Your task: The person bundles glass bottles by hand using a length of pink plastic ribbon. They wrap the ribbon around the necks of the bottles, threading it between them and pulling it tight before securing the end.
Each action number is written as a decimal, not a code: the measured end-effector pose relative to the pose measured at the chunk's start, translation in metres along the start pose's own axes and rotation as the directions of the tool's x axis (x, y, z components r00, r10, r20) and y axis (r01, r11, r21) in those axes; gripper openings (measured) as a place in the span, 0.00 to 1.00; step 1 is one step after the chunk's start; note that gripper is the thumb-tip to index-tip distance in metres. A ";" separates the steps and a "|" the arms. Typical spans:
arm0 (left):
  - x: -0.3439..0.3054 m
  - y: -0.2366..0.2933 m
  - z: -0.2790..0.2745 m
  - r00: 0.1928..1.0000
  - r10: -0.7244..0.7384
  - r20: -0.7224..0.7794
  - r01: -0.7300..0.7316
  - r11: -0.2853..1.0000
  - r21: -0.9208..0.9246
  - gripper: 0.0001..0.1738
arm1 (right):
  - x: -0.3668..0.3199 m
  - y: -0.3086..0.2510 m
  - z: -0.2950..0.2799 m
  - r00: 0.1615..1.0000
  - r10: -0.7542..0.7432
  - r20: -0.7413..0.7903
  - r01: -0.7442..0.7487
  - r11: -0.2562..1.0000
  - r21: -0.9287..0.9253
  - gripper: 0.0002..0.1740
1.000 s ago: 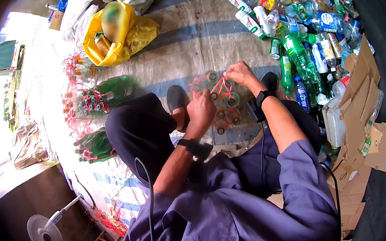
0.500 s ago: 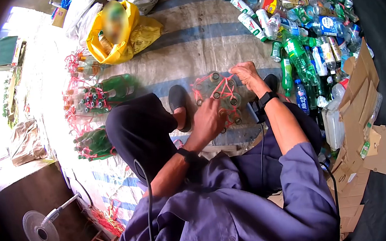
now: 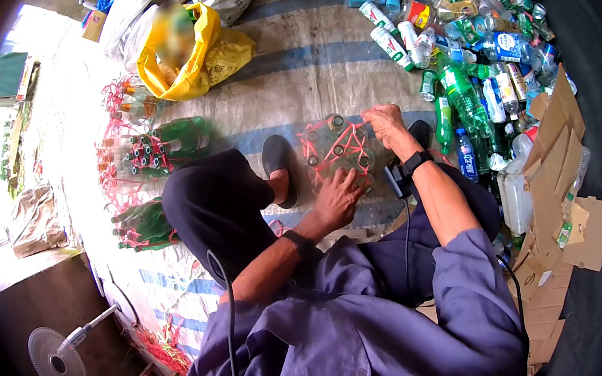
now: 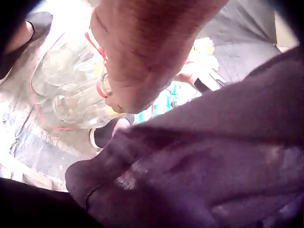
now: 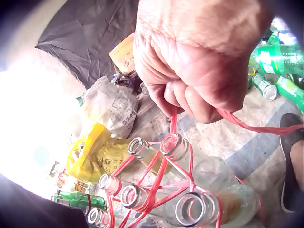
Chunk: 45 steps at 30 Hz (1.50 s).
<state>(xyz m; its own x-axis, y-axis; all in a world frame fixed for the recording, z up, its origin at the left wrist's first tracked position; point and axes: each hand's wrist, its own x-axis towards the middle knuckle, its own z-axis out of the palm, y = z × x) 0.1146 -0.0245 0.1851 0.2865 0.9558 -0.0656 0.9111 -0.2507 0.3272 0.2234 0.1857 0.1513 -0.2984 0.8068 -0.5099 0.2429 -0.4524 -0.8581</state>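
Note:
Clear glass bottles [image 3: 338,147] stand in a bundle between the feet, with red twine [image 5: 156,190] crossing around their necks in the right wrist view. My right hand [image 3: 390,129] grips the twine beyond the bundle's right side; in the right wrist view its curled fingers [image 5: 190,102] hold a strand that rises from a bottle neck, and a tail leaves to the right. My left hand [image 3: 339,199] is at the bundle's near side, fingers loosely bent over the nearest bottles. In the left wrist view the left hand [image 4: 137,57] partly hides a bottle neck, and its fingertips are unclear.
Tied bottles, green [image 3: 182,138] and clear, stand at the left. A yellow bag [image 3: 181,61] lies at the upper left beside white sacks. Loose bottles and cans [image 3: 462,83] are heaped at the right, above cardboard [image 3: 558,153]. A fan [image 3: 57,362] stands lower left.
My left hand has moved from the bottle tops toward the body, its fingers loosening. My right hand has moved slightly right, still gripping the twine. More of the twine across the bottles shows.

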 end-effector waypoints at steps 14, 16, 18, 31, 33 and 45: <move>-0.032 -0.048 -0.029 0.919 0.318 0.233 -0.305 0.948 -0.092 0.21 | -0.013 0.037 -0.046 0.942 -0.140 0.305 0.121 0.989 0.079 0.10; -0.027 -0.048 -0.038 0.911 0.329 0.250 -0.302 0.943 -0.140 0.16 | -0.004 0.048 -0.048 0.912 -0.264 0.314 0.263 0.964 0.047 0.10; -0.011 -0.049 -0.045 0.905 0.322 0.277 -0.299 0.946 -0.123 0.15 | -0.006 0.048 -0.047 0.866 -0.383 0.321 0.398 0.917 0.020 0.10; 0.061 -0.042 -0.043 0.941 0.313 0.133 -0.308 0.950 -0.054 0.42 | -0.018 0.020 -0.032 0.993 0.022 0.120 -0.011 0.996 -0.091 0.09; 0.062 -0.042 -0.035 0.946 0.306 0.107 -0.304 0.952 -0.032 0.43 | -0.014 0.024 -0.031 0.993 0.037 0.113 -0.026 0.995 -0.100 0.08; 0.059 -0.043 -0.029 0.976 0.184 0.116 -0.178 0.982 -0.063 0.50 | 0.000 0.038 -0.032 0.961 0.258 -0.095 -0.254 0.966 0.056 0.08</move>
<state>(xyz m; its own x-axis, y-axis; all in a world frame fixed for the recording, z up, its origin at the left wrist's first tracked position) 0.0835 0.0476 0.1945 0.4819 0.8689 -0.1133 0.8252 -0.4065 0.3922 0.2623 0.1806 0.1202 -0.1361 0.6949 -0.7061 0.2591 -0.6630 -0.7024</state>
